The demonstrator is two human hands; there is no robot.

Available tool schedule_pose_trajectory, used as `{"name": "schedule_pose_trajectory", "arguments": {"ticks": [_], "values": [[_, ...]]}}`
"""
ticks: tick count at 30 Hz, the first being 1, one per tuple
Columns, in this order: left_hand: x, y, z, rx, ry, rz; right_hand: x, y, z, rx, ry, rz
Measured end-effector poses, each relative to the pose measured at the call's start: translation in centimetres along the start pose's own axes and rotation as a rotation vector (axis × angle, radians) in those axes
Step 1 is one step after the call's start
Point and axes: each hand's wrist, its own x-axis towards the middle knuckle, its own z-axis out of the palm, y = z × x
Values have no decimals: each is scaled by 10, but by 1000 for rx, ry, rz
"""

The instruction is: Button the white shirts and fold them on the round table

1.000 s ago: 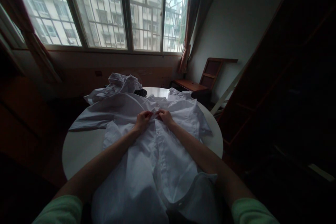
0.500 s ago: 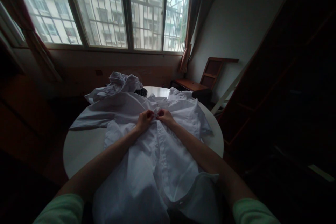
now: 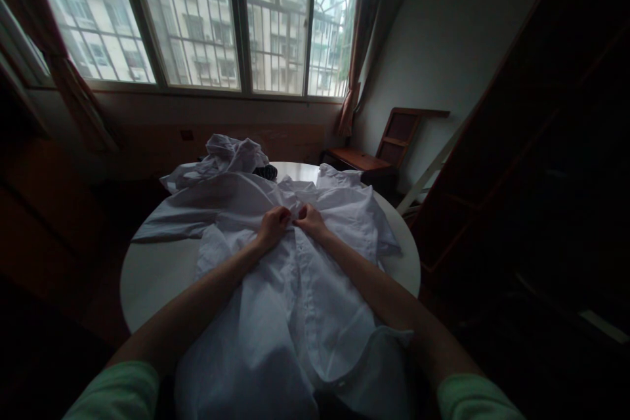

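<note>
A white button-up shirt (image 3: 335,315) lies spread over a round white table (image 3: 157,275), its lower hem hanging over the near edge towards me. My left hand (image 3: 273,226) pinches the front placket near the collar end. Close beside it, my right hand (image 3: 310,220) grips the other side of the same placket, fingers closed. The fingertips almost meet at the shirt's centre line. Whatever button sits between them is too small to make out. Below the hands the two front edges run down loosely, with a gap between them near the hem.
A crumpled heap of white clothing (image 3: 233,154) lies at the table's far left, with a dark patterned item (image 3: 266,172) beside it. Beyond the table stand a wooden chair (image 3: 394,138) and a barred window (image 3: 207,26). Dark wooden furniture (image 3: 502,164) rises on the right.
Both hands stay at the same spot on the placket; the right fingers have shifted slightly. The view has moved a little. The shirt lies as before.
</note>
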Motion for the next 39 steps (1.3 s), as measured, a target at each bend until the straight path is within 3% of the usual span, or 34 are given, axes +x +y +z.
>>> {"name": "schedule_pose_trajectory", "arguments": {"ticks": [8, 16, 26, 39], "values": [[1, -1, 0, -13, 9, -19, -3, -1, -4, 128, -25, -52], [-1, -2, 1, -30, 21, 3, 3, 9, 0, 321, 23, 90], [1, -6, 4, -46, 22, 50, 2, 8, -1, 322, 53, 31], [3, -11, 2, -208, 28, -16, -3, 5, -3, 314, 33, -79]]}}
